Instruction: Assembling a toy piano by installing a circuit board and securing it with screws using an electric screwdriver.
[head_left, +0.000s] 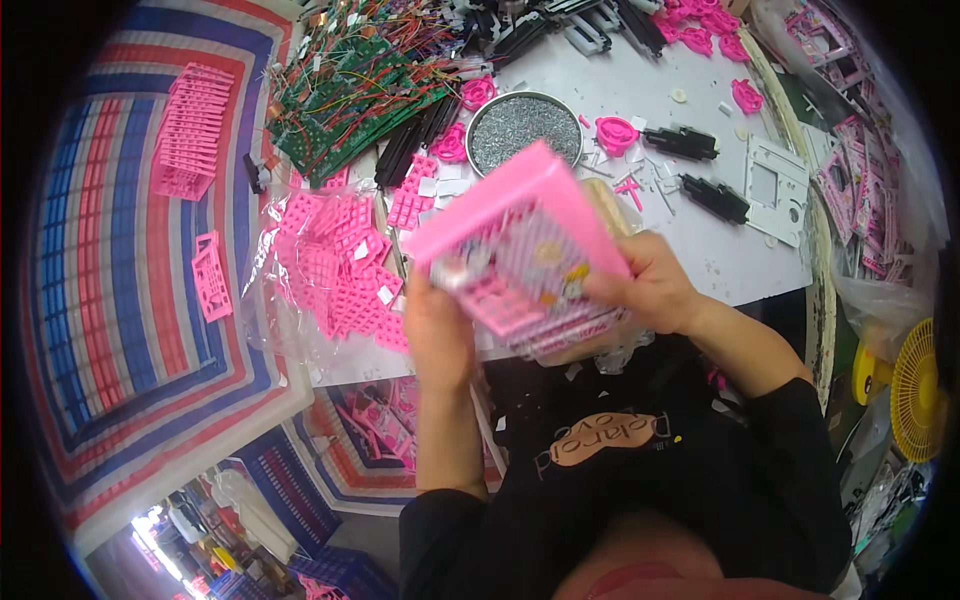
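Above the near edge of the white table, a boxy pink plastic toy casing (520,250) with printed decorations and rows of openings is held tilted, its outline smeared by motion. My left hand (440,325) grips its left side, the fingers partly hidden behind it. My right hand (645,285) is closed on the right side, thumb over the front face. Something pale and tan shows behind the casing's right edge; I cannot tell what it is. Just beyond stands a round tin (525,94) full of small grey metal pieces. Pink button sheets (345,260) lie in clear plastic to the left.
Wired green circuit boards (350,110) pile up at the far left. Black plastic parts (714,199), a pink ring-shaped piece (617,135) and a white panel (778,190) lie to the right. Stacked pink panels (195,130) rest on striped cloth; a yellow fan (915,390) stands far right.
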